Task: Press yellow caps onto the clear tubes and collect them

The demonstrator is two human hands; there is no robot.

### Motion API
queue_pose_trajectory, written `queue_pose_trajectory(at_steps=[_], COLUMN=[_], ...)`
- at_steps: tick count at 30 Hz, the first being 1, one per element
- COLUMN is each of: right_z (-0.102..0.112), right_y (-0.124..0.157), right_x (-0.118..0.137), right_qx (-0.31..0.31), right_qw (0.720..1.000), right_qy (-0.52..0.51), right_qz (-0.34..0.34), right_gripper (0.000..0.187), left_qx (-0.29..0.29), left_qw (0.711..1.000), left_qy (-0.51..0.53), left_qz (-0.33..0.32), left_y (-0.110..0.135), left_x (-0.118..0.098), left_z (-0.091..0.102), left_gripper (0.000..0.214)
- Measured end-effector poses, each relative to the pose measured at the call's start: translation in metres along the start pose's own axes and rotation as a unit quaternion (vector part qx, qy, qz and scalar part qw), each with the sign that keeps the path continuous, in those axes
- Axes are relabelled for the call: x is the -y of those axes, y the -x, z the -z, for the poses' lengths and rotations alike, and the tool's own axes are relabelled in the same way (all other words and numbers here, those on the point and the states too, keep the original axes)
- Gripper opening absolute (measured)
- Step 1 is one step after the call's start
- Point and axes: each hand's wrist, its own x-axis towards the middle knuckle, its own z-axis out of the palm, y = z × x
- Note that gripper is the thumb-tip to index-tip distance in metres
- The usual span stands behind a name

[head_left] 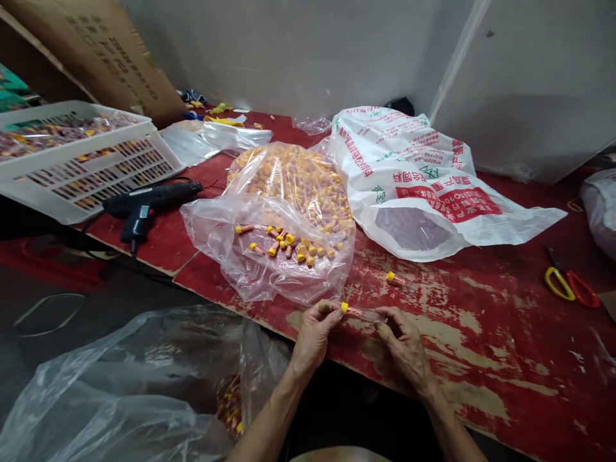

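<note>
My left hand (314, 330) pinches the yellow-capped end of a small tube (355, 312) with reddish contents, held level over the table's front edge. From its other end a clear plastic sleeve (371, 316) reaches to my right hand (402, 340), whose thumb and fingers are closed on it. How far the sleeve covers the tube I cannot tell. Another yellow-capped tube (395, 279) lies on the worn red table just beyond my hands. Behind my left hand sits an open clear bag (289, 186) full of such tubes, several spilling toward its mouth.
A white printed sack (409, 160) with clear pieces in its mouth lies at the back. Scissors (570, 285) rest at right. At left are a black heat gun (144, 204) and a white basket (91, 173) of tubes. Below hangs a large clear bag (144, 372).
</note>
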Motion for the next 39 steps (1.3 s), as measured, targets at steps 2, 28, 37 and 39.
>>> queue_pose_trajectory(at_steps=[2,28,37,39], right_z=[0.001,-0.004,-0.007,-0.007], right_y=[0.000,-0.001,-0.002,-0.001], right_x=[-0.001,-0.005,0.000,0.000], right_qx=[0.003,0.077,0.072,0.074], right_qw=[1.000,0.996,0.997,0.996], right_qy=[-0.002,-0.020,-0.012,-0.028], right_qz=[0.003,-0.031,-0.039,-0.039], right_gripper=[0.026,0.028,0.031,0.031], left_qx=[0.019,0.039,0.049,0.047], left_qw=[1.000,0.985,0.976,0.976], left_qy=[-0.021,-0.131,-0.166,-0.164], left_qz=[-0.006,-0.107,-0.128,-0.133], left_y=[0.001,0.000,0.004,0.005], left_x=[0.002,0.008,0.007,0.010], left_z=[0.001,0.014,0.017,0.018], left_gripper=[0.017,0.009,0.007,0.007])
